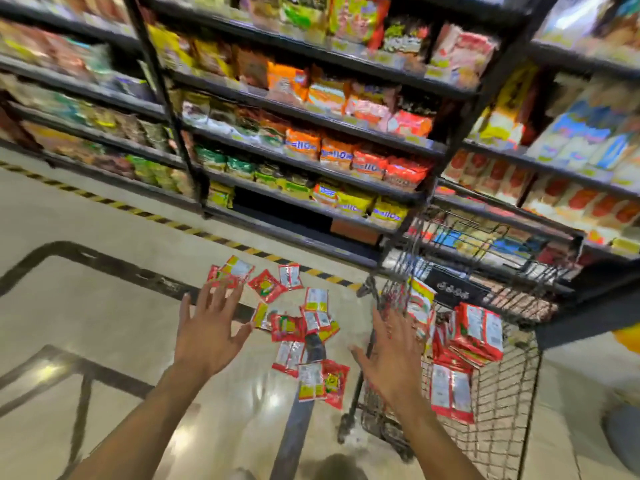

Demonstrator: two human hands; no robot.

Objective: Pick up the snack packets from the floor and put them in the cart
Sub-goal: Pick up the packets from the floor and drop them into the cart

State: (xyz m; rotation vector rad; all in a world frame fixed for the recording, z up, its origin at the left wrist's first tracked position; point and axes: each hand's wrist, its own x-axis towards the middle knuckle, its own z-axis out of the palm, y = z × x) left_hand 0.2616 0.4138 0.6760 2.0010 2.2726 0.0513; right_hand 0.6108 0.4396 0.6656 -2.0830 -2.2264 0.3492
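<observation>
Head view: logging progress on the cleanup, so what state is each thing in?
Left hand, open, holding nothing.
Right hand, open, holding nothing.
Red-and-yellow snack packets on the floor, scattered, not yet picked up.
Red-and-yellow snack packets in the cart, piled loosely.
Black wire shopping cart, upright, partly filled.

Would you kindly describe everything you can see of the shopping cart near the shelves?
The shopping cart is a dark wire-mesh metal basket on a frame with a small wheel, standing upright on the glossy floor at the right, close to the stocked shelves. Red-and-white snack packets lie piled inside. The open right hand is in front of its left side; whether they touch cannot be told.
</observation>
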